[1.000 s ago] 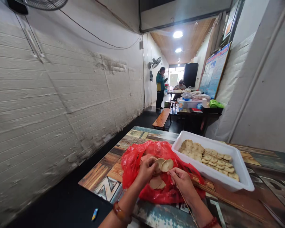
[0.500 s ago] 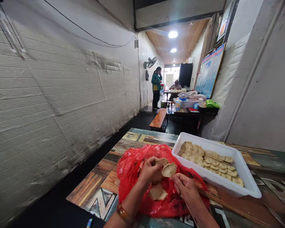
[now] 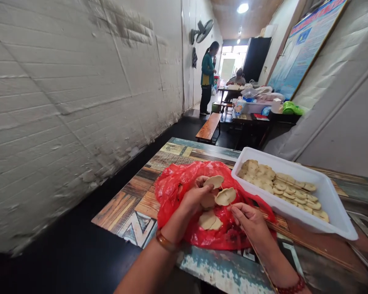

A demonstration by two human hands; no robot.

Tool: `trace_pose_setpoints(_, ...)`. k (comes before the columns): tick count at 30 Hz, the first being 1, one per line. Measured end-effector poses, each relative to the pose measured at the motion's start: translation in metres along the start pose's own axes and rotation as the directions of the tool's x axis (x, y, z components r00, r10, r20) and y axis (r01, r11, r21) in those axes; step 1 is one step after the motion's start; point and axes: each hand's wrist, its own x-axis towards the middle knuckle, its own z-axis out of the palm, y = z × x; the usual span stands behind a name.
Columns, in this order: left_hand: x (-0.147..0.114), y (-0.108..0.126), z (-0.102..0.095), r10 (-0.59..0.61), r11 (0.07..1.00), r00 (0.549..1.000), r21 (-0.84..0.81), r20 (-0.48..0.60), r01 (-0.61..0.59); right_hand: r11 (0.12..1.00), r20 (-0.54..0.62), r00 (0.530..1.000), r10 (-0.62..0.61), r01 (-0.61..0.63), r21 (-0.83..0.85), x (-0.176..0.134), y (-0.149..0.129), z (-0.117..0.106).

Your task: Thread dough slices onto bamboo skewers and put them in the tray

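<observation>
Shows one big pale block letter [image 3: 138,228], maybe Z or N, printed on the patchwork wood-look table [image 3: 153,165]. Can't tell which. Also shows red and small writing on the blue rectangular poster [image 3: 303,47] at right, too blurry to read.

Red bag [image 3: 175,185], pale tan slices [image 3: 225,197]

The bag [image 3: 174,185] is looking like thin, crinkly plastic and really shining, while the tub [image 3: 340,218] is showing smoother plastic. Those slices [image 3: 225,197] are looking pretty matt, and the bench [image 3: 209,125] is flashing glossy wood.
</observation>
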Motion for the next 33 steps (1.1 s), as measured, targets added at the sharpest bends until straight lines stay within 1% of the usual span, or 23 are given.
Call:
trace_pose_setpoints(5,-0.004,0.005,-0.002,-0.016,0.999,1.000,-0.041,0.013,0.016,0.996,-0.018,1.000,-0.005,0.003,-0.094,-0.003,0.000,0.001)
trace_pose_setpoints(9,-0.003,0.004,0.000,-0.067,0.992,0.998,-0.109,-0.005,0.066,0.979,-0.010,1.000,-0.027,0.025,-0.202,-0.007,-0.008,0.004)
trace_pose_setpoints(11,-0.003,0.004,0.001,-0.077,0.988,0.997,-0.133,-0.009,0.075,0.973,-0.013,0.999,-0.045,0.041,-0.227,-0.009,-0.012,0.007)
trace_pose_setpoints(14,-0.004,0.007,0.003,-0.079,0.984,0.997,-0.163,-0.004,0.077,0.976,-0.023,0.999,-0.034,0.028,-0.214,-0.010,-0.016,0.009)
trace_pose_setpoints(17,-0.004,0.008,0.003,-0.082,0.980,0.997,-0.180,-0.003,0.080,0.987,-0.010,1.000,0.006,-0.008,-0.161,-0.011,-0.015,0.010)
trace_pose_setpoints(19,-0.004,0.007,0.002,-0.076,0.982,0.997,-0.174,0.005,0.076,0.989,0.001,1.000,0.009,-0.009,-0.145,-0.011,-0.013,0.009)
trace_pose_setpoints(23,-0.002,0.004,0.000,-0.059,0.987,0.998,-0.148,0.018,0.061,0.982,0.012,1.000,-0.014,0.016,-0.189,-0.011,-0.010,0.007)
trace_pose_setpoints(27,-0.002,0.003,0.000,-0.030,0.988,0.999,-0.153,0.038,0.036,0.978,0.019,1.000,0.005,-0.001,-0.209,-0.012,-0.012,0.008)
trace_pose_setpoints(31,-0.002,0.003,0.000,-0.036,0.988,0.999,-0.149,0.041,0.041,0.980,-0.002,1.000,0.017,-0.017,-0.199,-0.012,-0.014,0.009)
trace_pose_setpoints(33,-0.002,0.002,0.000,-0.046,0.986,0.999,-0.156,0.029,0.050,0.983,0.007,1.000,0.028,-0.026,-0.180,-0.012,-0.014,0.009)
